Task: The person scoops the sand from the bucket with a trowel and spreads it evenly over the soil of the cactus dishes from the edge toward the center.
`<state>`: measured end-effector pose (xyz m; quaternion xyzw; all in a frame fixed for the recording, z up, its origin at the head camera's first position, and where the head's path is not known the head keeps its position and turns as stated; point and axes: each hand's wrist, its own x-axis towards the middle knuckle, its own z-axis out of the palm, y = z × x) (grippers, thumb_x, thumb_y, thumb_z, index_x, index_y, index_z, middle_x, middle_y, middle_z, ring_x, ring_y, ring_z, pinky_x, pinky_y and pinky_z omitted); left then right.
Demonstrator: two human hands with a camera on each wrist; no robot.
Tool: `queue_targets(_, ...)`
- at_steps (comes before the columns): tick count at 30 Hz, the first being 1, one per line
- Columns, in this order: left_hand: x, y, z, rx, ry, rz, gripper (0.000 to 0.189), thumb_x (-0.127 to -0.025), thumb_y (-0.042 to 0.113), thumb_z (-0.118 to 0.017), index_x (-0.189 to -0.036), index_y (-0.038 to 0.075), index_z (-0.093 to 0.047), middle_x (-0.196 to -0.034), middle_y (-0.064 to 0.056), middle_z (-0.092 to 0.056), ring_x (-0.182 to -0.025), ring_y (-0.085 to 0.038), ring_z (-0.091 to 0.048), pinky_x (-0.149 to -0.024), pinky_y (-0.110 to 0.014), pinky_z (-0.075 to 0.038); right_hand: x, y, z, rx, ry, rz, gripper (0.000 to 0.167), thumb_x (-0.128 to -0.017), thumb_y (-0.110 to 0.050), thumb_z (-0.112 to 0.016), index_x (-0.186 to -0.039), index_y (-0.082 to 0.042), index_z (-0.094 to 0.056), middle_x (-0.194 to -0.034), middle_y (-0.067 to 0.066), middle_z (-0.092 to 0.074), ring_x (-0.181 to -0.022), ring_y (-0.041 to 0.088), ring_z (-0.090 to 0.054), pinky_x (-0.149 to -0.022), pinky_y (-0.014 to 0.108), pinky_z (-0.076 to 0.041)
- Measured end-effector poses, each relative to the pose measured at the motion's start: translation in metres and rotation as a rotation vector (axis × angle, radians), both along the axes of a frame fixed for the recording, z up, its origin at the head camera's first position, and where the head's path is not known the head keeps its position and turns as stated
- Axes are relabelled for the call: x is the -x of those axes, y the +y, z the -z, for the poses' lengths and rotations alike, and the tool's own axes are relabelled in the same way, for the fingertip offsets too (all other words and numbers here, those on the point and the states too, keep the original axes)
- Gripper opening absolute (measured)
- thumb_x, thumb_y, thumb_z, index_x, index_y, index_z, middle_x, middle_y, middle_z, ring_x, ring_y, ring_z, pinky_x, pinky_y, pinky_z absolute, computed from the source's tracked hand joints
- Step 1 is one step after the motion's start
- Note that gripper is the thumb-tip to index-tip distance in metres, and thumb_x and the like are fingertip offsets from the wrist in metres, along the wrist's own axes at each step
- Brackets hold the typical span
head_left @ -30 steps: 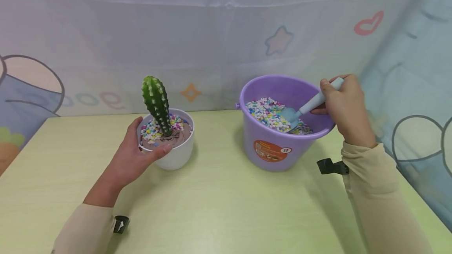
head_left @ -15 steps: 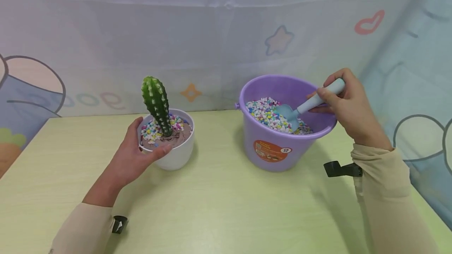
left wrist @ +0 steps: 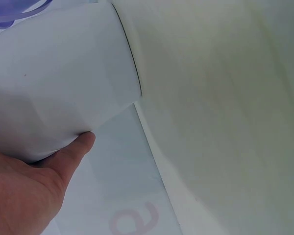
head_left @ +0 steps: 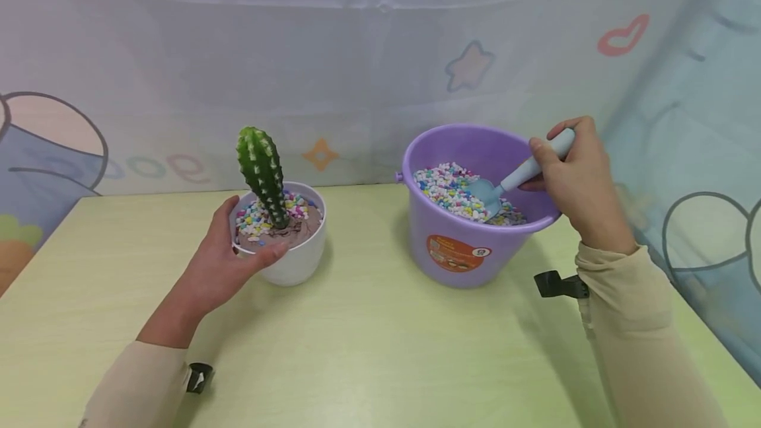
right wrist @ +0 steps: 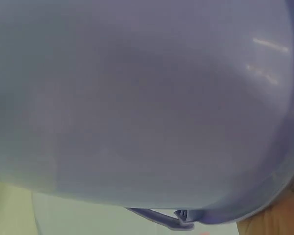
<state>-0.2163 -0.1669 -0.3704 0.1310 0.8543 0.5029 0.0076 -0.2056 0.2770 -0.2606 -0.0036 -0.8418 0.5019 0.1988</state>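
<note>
My left hand (head_left: 221, 263) holds a white flower pot (head_left: 295, 264) from its left side, thumb at the front rim. In the left wrist view a finger lies along the pot's wall (left wrist: 63, 73). A green cactus (head_left: 261, 174) leans left in brown soil (head_left: 306, 226), with colourful pebbles (head_left: 252, 220) over part of the surface. On the right, my right hand (head_left: 579, 180) grips the handle of a light-blue toy shovel (head_left: 526, 169). Its blade touches the pebbles (head_left: 446, 187) inside a purple bucket (head_left: 470, 249); part of the tip may be buried.
Pot and bucket stand apart on a pale yellow-green table (head_left: 362, 335). A printed cloth (head_left: 368, 84) hangs right behind the table's back edge, and another panel (head_left: 707, 150) borders the right side. The bucket's wall (right wrist: 137, 107) fills most of the right wrist view.
My right hand shifted right with the shovel, then back left; the blade shifted slightly within the pebbles. My left hand and the pot stayed in place.
</note>
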Motion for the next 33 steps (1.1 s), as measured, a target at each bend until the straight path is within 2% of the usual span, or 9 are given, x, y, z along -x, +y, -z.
queue_targets(3,0.000,0.000,0.000,0.000,-0.001,-0.001,0.109,-0.087,0.041,-0.074,-0.155,0.004,0.003,-0.150,-0.025,-0.024,-0.135,-0.038,-0.031,-0.106,-0.056,-0.028,-0.001,0.004,-0.001,0.032,-0.005,-0.065,0.022,-0.102,-0.019,-0.051,-0.110,-0.009,-0.034,-0.099,0.019,-0.049,-0.065,0.021,-0.070,-0.067,0.034,-0.057)
queue_targets(8,0.001,0.000,0.000,0.000,-0.004,0.003,0.109,-0.088,0.041,-0.074,-0.155,0.004,0.003,-0.151,-0.025,-0.023,-0.136,-0.038,-0.029,-0.107,-0.056,-0.028,-0.004,0.015,-0.002,0.196,0.033,-0.306,0.018,-0.099,0.000,-0.054,-0.105,-0.004,-0.038,-0.091,0.018,-0.066,-0.073,0.026,-0.072,-0.071,0.034,-0.057)
queue_targets(10,0.001,-0.001,0.000,0.003,-0.002,0.002,0.109,-0.087,0.041,-0.074,-0.155,0.004,0.003,-0.151,-0.025,-0.024,-0.136,-0.038,-0.029,-0.107,-0.056,-0.028,-0.005,0.019,-0.002,0.239,0.044,-0.381,0.020,-0.096,0.005,-0.056,-0.105,-0.002,-0.039,-0.090,0.017,-0.068,-0.075,0.028,-0.072,-0.073,0.034,-0.056)
queue_targets(13,0.000,-0.001,0.000,0.010,0.004,-0.005,0.109,-0.087,0.042,-0.074,-0.155,0.004,0.003,-0.151,-0.026,-0.024,-0.136,-0.039,-0.029,-0.106,-0.057,-0.027,-0.005,0.018,-0.003,0.212,0.040,-0.369,0.022,-0.095,0.005,-0.058,-0.107,-0.003,-0.041,-0.091,0.018,-0.066,-0.076,0.028,-0.072,-0.074,0.033,-0.056)
queue_targets(19,0.001,-0.001,0.002,-0.003,0.006,-0.001,0.109,-0.087,0.041,-0.074,-0.155,0.004,0.002,-0.151,-0.025,-0.024,-0.136,-0.038,-0.030,-0.107,-0.056,-0.027,-0.001,0.008,-0.003,0.056,-0.020,-0.142,0.023,-0.098,-0.006,-0.058,-0.108,-0.007,-0.037,-0.091,0.020,-0.056,-0.067,0.025,-0.071,-0.068,0.033,-0.057)
queue_targets(23,0.000,-0.001,0.004,-0.009,0.020,0.000,0.107,-0.087,0.039,-0.075,-0.155,0.003,0.001,-0.151,-0.024,-0.024,-0.135,-0.037,-0.030,-0.107,-0.055,-0.027,0.000,0.005,-0.001,0.020,-0.031,-0.116,0.024,-0.100,-0.011,-0.056,-0.109,-0.007,-0.035,-0.097,0.021,-0.053,-0.067,0.024,-0.071,-0.068,0.033,-0.057)
queue_targets(26,0.000,-0.001,0.004,-0.010,0.028,0.000,0.106,-0.087,0.039,-0.075,-0.155,0.003,-0.001,-0.150,-0.024,-0.025,-0.135,-0.037,-0.030,-0.107,-0.055,-0.027,-0.002,0.006,0.000,0.045,-0.020,-0.159,0.023,-0.099,-0.007,-0.056,-0.109,-0.005,-0.036,-0.095,0.022,-0.056,-0.068,0.026,-0.071,-0.069,0.034,-0.057)
queue_targets(28,0.000,0.000,0.004,-0.007,0.030,-0.001,0.106,-0.087,0.039,-0.075,-0.155,0.003,-0.001,-0.150,-0.024,-0.026,-0.135,-0.037,-0.031,-0.106,-0.055,-0.027,-0.003,0.010,0.000,0.099,-0.006,-0.217,0.022,-0.098,-0.002,-0.057,-0.108,-0.004,-0.037,-0.092,0.021,-0.060,-0.069,0.027,-0.071,-0.069,0.034,-0.057)
queue_targets(33,0.001,0.000,0.004,-0.012,0.036,-0.001,0.104,-0.087,0.038,-0.075,-0.154,0.003,-0.003,-0.149,-0.023,-0.027,-0.134,-0.036,-0.032,-0.106,-0.055,-0.028,-0.005,0.021,-0.002,0.260,0.038,-0.425,0.020,-0.094,0.010,-0.058,-0.102,0.000,-0.042,-0.089,0.019,-0.070,-0.080,0.027,-0.072,-0.072,0.035,-0.056)
